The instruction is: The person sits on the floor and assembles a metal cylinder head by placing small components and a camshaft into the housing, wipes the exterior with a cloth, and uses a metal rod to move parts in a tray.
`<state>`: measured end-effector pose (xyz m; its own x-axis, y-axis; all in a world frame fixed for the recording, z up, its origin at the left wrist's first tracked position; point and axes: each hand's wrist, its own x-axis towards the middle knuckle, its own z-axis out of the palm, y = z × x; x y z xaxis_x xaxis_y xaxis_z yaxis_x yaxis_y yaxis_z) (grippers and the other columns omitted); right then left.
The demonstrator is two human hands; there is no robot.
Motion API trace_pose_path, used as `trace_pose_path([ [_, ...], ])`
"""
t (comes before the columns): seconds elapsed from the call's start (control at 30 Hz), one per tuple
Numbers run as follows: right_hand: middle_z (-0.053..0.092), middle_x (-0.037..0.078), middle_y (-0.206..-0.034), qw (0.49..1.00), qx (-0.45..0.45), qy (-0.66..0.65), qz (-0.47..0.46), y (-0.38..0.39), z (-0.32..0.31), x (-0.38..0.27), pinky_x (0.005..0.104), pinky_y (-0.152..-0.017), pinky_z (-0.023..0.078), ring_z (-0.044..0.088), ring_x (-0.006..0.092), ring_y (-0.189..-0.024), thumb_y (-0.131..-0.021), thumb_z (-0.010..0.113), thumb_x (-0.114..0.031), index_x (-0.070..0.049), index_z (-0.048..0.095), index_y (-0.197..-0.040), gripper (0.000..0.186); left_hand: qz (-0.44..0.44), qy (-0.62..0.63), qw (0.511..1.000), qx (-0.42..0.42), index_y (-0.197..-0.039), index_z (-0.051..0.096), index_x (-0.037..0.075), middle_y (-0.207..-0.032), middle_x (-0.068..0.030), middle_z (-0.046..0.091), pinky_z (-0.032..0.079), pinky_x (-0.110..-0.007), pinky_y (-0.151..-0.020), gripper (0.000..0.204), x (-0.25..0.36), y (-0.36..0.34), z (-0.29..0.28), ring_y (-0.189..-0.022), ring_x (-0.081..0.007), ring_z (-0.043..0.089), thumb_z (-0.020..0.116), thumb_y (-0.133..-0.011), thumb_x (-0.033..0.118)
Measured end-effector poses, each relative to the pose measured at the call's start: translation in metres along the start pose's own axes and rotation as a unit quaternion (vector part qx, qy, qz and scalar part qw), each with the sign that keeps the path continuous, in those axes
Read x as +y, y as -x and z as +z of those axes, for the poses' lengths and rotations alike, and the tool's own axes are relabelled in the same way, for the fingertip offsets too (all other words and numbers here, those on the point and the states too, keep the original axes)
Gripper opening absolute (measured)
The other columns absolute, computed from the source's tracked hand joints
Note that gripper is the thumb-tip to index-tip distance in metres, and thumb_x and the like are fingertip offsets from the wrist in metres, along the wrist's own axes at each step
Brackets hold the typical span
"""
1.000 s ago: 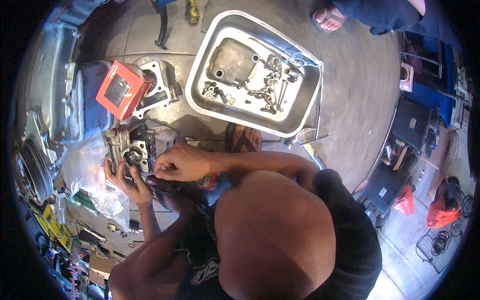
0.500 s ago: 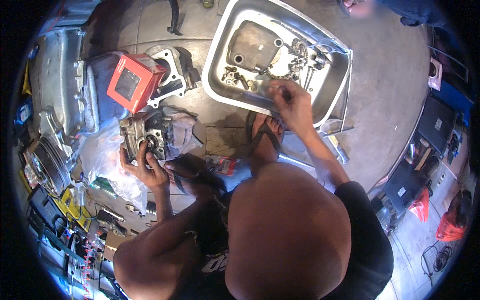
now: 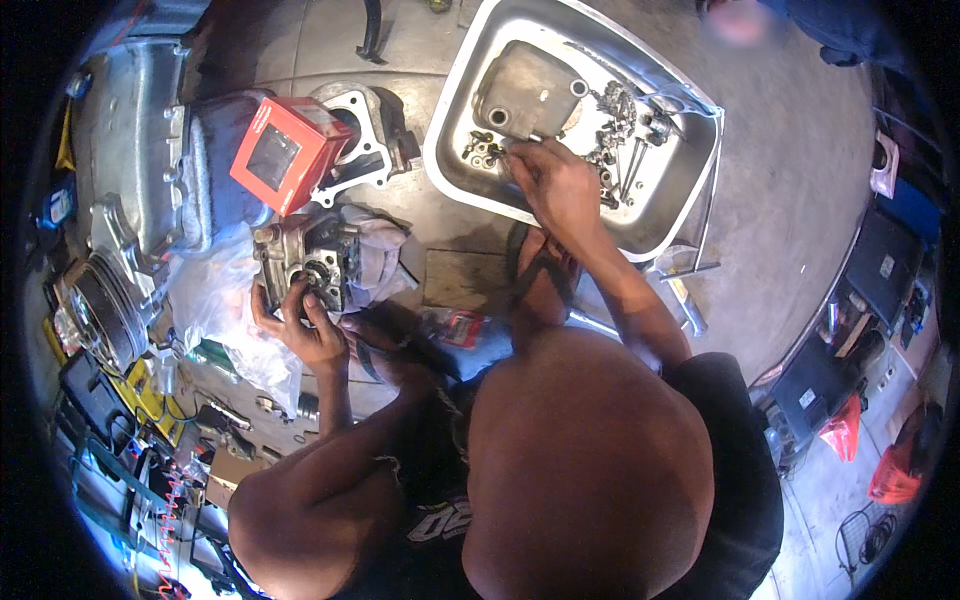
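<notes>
My left hand [image 3: 312, 330] grips the lower edge of a grey metal engine cylinder head [image 3: 300, 250], which sits partly on a crumpled rag [image 3: 380, 250]. Over the near left part of a white-rimmed metal tray [image 3: 433, 160], my right hand [image 3: 562, 195] reaches down with its fingers pinched together. Whatever those fingertips may hold is hidden. Just left of them lies a cluster of small metal parts [image 3: 482, 150]. A grey metal cover [image 3: 525, 90] lies behind the hand in the tray, with a chain and valve-like stems [image 3: 634, 160] to the right.
A red box [image 3: 285, 155] stands beside a flat metal gasket [image 3: 375, 150] left of the tray. Clear plastic sheeting [image 3: 215, 300] lies under and left of the cylinder head. A hammer [image 3: 687, 305] rests right of my foot. Another person [image 3: 840, 30] is at the far right.
My right hand has moved left and down toward the small parts in the tray, its fingers now pointing into them. My left hand keeps its grip on the cylinder head. The whole view has shifted slightly.
</notes>
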<state>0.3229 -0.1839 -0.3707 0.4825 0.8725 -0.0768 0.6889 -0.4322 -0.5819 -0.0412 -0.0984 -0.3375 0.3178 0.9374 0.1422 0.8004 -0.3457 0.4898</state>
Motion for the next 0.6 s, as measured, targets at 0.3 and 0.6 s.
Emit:
trace_pose_path([
  [0.3,0.071,0.017,-0.075,0.995,-0.076,0.059,-0.014,-0.011,0.012,-0.001,0.0447,-0.061,0.055,0.069,0.0349,-0.066,-0.090,0.070,-0.027,-0.012,0.077,-0.104,0.021,-0.029,0.036,0.999,0.007,-0.116,0.068,0.006,-0.150,-0.0313,0.033,0.026,-0.053,-0.114,0.023,0.001,0.006,0.002,-0.140,-0.0433,0.033,0.056,-0.100,0.018],
  [0.6,0.065,0.003,-0.071,0.825,-0.192,-0.490,0.206,-0.001,-0.006,-0.018,0.0232,-0.050,0.043,0.056,0.0074,-0.056,-0.095,0.069,-0.008,0.001,0.070,-0.114,0.021,-0.035,0.008,0.999,0.015,-0.113,0.076,0.015,-0.152,-0.0298,0.036,0.019,-0.054,-0.117,0.024,0.006,0.004,-0.003,-0.143,-0.0427,0.031,0.062,-0.094,0.020],
])
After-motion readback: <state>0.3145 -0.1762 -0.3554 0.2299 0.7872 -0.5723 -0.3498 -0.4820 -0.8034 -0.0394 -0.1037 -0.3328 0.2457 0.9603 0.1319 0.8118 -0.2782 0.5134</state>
